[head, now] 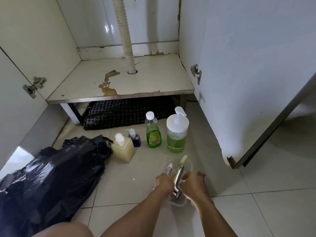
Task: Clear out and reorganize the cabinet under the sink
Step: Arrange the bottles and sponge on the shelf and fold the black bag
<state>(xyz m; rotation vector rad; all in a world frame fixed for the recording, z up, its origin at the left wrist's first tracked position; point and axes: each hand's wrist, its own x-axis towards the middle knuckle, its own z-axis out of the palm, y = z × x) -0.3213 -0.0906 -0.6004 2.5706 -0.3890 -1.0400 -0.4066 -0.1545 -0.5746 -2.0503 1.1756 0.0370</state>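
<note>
With the cabinet floor bare, both hands, left hand and right hand, curl around a clear plastic container, apparently corralling a chrome fitting for sorting.

The cabinet floor is cream-white with brown patches where the surface has peeled, and the ribbed hose is off-white. The mat below it is black with a pale grid pattern. The bag is glossy black. One bottle holds green liquid under a white cap, the pump jar pale green under a white top. The square bottle is yellowish beige, the small bottle dark blue. The tiles are light grey-beige.
</note>
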